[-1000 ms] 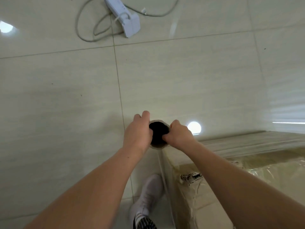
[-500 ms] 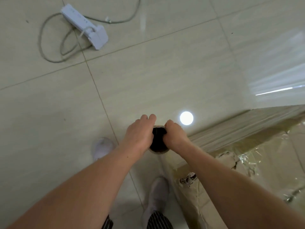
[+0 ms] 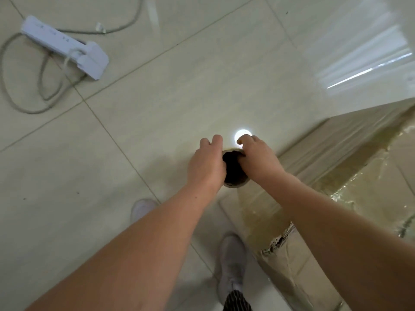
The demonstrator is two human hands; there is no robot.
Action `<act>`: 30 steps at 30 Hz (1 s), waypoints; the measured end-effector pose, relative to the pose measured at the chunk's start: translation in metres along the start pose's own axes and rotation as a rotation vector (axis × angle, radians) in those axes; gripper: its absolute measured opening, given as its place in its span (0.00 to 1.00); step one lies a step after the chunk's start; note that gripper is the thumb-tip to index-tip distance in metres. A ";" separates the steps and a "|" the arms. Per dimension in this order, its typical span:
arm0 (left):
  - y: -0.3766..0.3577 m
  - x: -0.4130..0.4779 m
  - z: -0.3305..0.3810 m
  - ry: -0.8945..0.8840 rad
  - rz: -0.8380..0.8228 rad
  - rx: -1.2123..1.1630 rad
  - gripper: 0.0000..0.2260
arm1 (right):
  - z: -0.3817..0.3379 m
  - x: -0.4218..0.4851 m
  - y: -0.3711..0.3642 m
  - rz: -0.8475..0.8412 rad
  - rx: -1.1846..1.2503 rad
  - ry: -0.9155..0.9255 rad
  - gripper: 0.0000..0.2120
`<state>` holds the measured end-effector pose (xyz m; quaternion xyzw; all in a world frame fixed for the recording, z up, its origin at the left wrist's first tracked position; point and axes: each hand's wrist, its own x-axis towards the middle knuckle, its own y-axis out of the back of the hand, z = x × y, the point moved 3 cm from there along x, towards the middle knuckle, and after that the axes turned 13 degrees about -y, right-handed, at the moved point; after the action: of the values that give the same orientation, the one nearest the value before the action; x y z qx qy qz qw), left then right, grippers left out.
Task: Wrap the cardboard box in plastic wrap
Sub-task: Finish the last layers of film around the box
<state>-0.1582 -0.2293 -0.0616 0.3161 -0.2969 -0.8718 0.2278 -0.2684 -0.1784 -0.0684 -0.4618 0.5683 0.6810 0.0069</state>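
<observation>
Holding the roll of plastic wrap (image 3: 234,184) upright, you looked straight down into its dark core, so its long axis ran from your hands toward the floor (image 3: 134,142). Your left hand (image 3: 205,164) was curled round the left side of the top end, and your right hand (image 3: 261,161) was curled over the right side of the rim; both gripped the roll firmly and neither was open. The cardboard box (image 3: 292,272) stood to the right of the roll and nearer to your body, so your right hand was the one closer to it. A sheet of plastic wrap (image 3: 253,205) ran from below the roll onto the near side of the box, and its top already shone with film. I judge that the next move depended on keeping the roll left of that corner.

Compared with one second before, the grip was the same, but the view had turned: the power strip (image 3: 65,47) lay further left, the box edge ran more steeply, and a second shoe (image 3: 143,209) was visible beside the first shoe (image 3: 232,261).
</observation>
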 end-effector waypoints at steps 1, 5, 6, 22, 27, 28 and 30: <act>0.001 0.001 -0.001 0.002 -0.004 0.003 0.11 | 0.006 -0.001 0.001 -0.045 0.112 -0.115 0.18; 0.000 0.003 0.001 -0.002 -0.043 0.014 0.11 | 0.021 -0.009 -0.008 -0.252 0.241 -0.361 0.15; 0.000 0.005 0.003 -0.003 -0.061 0.023 0.11 | 0.022 -0.010 -0.010 -0.264 0.242 -0.378 0.13; 0.004 0.050 0.036 -0.241 -0.338 0.393 0.13 | 0.027 0.007 0.000 -0.303 0.311 -0.348 0.04; 0.006 0.062 0.048 -0.167 -0.202 0.252 0.10 | 0.033 0.032 0.029 -0.183 0.117 -0.152 0.04; 0.004 0.066 0.053 -0.181 -0.191 0.243 0.10 | 0.035 0.038 0.035 -0.150 0.055 -0.098 0.06; 0.000 0.072 0.064 -0.209 -0.177 0.233 0.10 | 0.036 0.046 0.046 -0.075 -0.071 0.016 0.07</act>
<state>-0.2523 -0.2474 -0.0522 0.2731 -0.3888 -0.8763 0.0800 -0.3420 -0.1900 -0.0649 -0.4881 0.5259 0.6965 0.0116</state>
